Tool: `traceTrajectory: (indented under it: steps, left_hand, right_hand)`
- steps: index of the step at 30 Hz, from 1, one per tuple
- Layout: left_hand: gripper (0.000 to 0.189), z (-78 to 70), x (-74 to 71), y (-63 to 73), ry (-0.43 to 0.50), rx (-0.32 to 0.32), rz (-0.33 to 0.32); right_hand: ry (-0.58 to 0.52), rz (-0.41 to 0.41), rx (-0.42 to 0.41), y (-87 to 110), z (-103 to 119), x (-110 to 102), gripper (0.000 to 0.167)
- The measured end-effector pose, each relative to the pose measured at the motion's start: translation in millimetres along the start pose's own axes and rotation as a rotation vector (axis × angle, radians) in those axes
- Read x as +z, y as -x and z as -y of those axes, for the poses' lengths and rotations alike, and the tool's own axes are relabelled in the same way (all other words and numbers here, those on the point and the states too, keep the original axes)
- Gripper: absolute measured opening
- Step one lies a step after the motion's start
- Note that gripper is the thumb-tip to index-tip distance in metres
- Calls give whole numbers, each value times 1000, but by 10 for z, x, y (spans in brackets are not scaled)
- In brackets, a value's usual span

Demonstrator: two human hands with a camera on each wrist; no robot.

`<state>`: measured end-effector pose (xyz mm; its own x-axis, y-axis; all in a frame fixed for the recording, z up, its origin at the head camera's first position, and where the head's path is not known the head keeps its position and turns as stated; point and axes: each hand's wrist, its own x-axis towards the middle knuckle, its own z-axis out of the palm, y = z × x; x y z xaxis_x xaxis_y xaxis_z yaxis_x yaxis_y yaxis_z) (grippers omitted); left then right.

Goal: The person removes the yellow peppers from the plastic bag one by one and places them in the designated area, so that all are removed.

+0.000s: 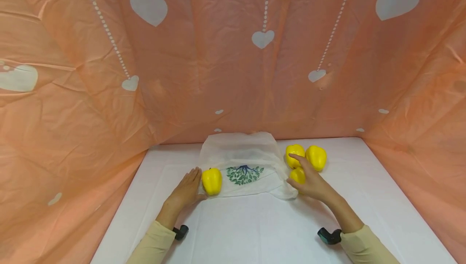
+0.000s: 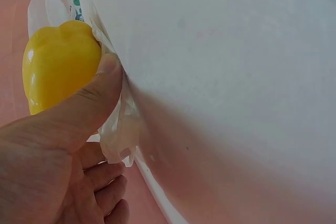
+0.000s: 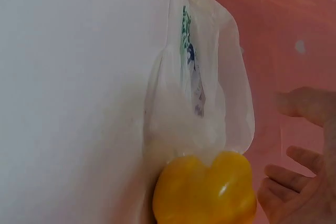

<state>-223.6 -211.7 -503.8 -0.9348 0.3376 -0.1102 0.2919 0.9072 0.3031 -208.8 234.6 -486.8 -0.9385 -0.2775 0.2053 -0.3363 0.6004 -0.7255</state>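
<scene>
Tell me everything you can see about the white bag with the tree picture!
The bag looks thin, whitish and partly see-through, like plastic, with soft wrinkles. Its tree picture has green leaves and a dark blue trunk, upside down in the head view. It lies on the white table, its far side raised a little. A yellow pepper sits at its left end, where the left grip touches it.

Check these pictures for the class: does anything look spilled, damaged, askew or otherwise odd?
One oddity: in the head view, the tree print on the translucent bag appears upside down, its dark blue trunk above its green leaves. Nothing looks spilled, and the yellow bell peppers show no visible damage.
</scene>
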Motion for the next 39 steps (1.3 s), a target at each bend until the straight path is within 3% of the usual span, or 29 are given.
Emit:
traceTrajectory:
  steps: [5,39]
  left_hand:
    - [95,1,-1,-1,5,-3,2]
    - [95,-17,-25,4,13,8,-5]
  right_hand:
    - [-8,33,16,-39,73,38,81]
    - [-55,167,-145,-376,363,675,80]
